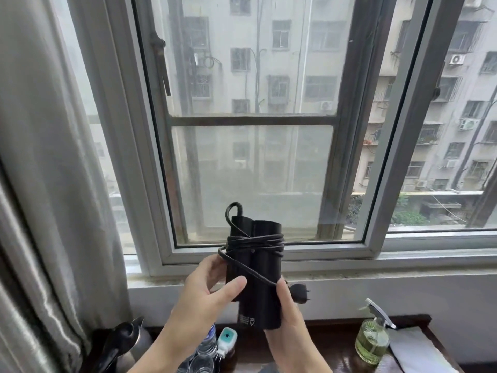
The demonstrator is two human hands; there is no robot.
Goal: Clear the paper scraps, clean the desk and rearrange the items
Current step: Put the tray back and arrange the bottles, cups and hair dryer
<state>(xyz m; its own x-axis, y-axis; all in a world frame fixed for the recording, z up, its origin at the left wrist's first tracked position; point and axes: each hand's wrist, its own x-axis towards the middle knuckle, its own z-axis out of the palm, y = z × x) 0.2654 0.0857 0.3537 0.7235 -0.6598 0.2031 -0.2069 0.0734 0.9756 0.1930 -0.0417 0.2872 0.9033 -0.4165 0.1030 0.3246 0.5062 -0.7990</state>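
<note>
I hold the black device (254,275) up before the window, above the counter (336,343). My left hand (207,289) grips its side; my right hand (285,316) pinches the cord (255,242) near the plug (300,292). I judge this the rearranging step: next, tuck the plug end and set it down.

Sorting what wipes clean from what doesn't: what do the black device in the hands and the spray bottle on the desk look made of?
Black device: apparently matte plastic, smooth, with no glare and small printed markings near its base; a black cord, probably rubber-coated, is wound round it. Spray bottle: clear glossy glass or plastic, hard to tell which, holding yellow-green liquid, with a white plastic trigger.
</note>
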